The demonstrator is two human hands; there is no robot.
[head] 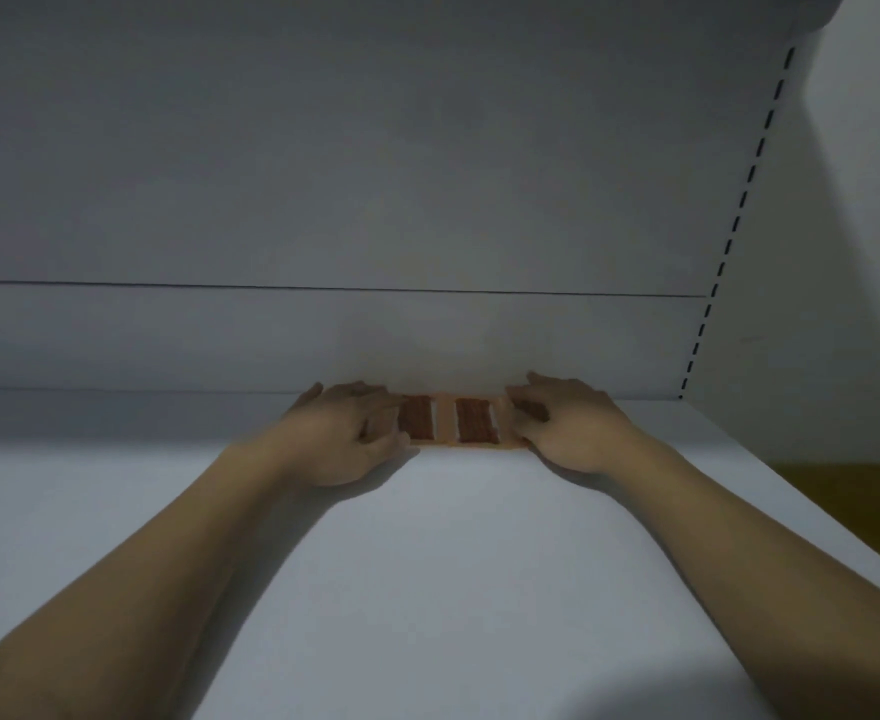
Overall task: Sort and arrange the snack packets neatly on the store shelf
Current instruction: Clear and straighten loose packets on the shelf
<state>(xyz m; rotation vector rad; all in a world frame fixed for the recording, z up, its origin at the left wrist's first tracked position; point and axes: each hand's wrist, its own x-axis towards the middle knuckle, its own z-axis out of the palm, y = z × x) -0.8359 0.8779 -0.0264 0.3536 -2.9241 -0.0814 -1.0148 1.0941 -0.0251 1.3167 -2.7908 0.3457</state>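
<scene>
White shelf (453, 589) fills the lower view, dim at the left and brighter toward the right edge. Grey back panel (323, 174) rises behind it, with one thin horizontal seam across. Left forearm comes in from the lower left corner, bare, and lies low over the shelf. Left hand (346, 433) sits at the back of the shelf, palm down, fingers bent and close together over the left end of the snack packets (448, 420), thumb at their near edge; it reads as a grip, though the frame is soft. The packets lie flat in a short row at the rear of the shelf, against the foot of the back panel, between the two hands: orange wrappers with dark brown panels, two panels plainly in view and the rest covered. Cannot tell how many packets there are. Right hand (570, 428) mirrors the left, fingers curled together over the right end of the row, thumb low at the front edge, holding it. Further right, a slotted upright (739, 220) runs up the panel's edge. Beyond the shelf's right end, a yellow-brown floor patch (853, 491).
</scene>
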